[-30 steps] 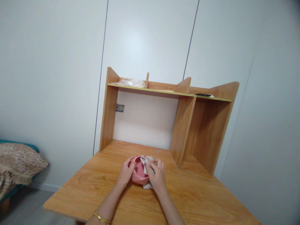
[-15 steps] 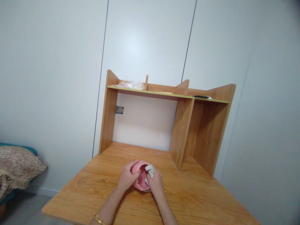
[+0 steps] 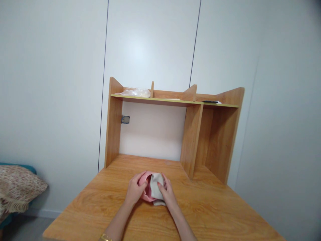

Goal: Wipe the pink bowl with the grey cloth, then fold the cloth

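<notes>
A pink bowl-like container [image 3: 148,197] is tilted with its opening facing me, just above or on the desk; whether it touches the wood I cannot tell. My left hand [image 3: 134,189] grips its left side, thumb at the rim and fingers behind the wall. A light grey cloth [image 3: 156,188] covers the right part of the opening and hangs over the rim. My right hand [image 3: 170,195] pinches the cloth against the right wall, its thumb on top of the fabric. The cloth and the hand hide much of that wall.
A wooden desk [image 3: 205,214] carries a shelf hutch [image 3: 194,134] at its back. On the upper shelf lie a clear plastic bag [image 3: 136,92] and a dark flat object [image 3: 210,101]. A wall socket [image 3: 125,119] shows at left. A fringed patterned cover [image 3: 18,185] lies at far left.
More of the grey cloth now spreads flat across the opening, where before it was bunched at the right rim. My right thumb presses on it. The view has shifted slightly.
</notes>
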The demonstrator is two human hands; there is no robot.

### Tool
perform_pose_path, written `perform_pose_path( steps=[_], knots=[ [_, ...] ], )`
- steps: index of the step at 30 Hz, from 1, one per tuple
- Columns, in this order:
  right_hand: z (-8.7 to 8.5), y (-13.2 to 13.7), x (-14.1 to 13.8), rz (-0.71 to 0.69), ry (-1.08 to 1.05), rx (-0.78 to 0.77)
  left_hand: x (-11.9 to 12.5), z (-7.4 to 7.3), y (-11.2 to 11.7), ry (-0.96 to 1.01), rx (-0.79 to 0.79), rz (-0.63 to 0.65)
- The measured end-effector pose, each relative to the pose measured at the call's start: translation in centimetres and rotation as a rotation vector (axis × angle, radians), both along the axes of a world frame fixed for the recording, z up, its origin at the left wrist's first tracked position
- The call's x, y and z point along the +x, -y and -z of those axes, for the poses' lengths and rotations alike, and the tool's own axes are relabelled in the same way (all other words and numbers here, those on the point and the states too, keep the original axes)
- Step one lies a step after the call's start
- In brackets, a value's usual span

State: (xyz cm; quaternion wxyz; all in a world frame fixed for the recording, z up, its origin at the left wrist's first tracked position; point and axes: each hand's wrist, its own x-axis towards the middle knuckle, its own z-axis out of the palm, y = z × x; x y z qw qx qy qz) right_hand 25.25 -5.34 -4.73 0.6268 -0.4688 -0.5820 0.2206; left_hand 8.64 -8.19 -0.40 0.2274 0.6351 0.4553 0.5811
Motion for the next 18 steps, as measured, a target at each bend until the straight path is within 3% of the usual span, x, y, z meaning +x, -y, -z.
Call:
perform_pose_path(
  steps=[7,14,18],
  knots=[
    [-0.2,-0.1,-0.4,-0.012,0.03,-0.089,0.4,-0.4,0.7,-0.14,0.103,0.086],
    [-0.8,1.2,-0.4,0.22,0.178,-0.161,0.4,0.3,0.4,-0.093,0.032,0.123],
    [-0.9,1.6,-0.6,0.311,0.135,-0.137,1.1,0.7,0.4,0.012,-0.013,0.234]
  ],
)
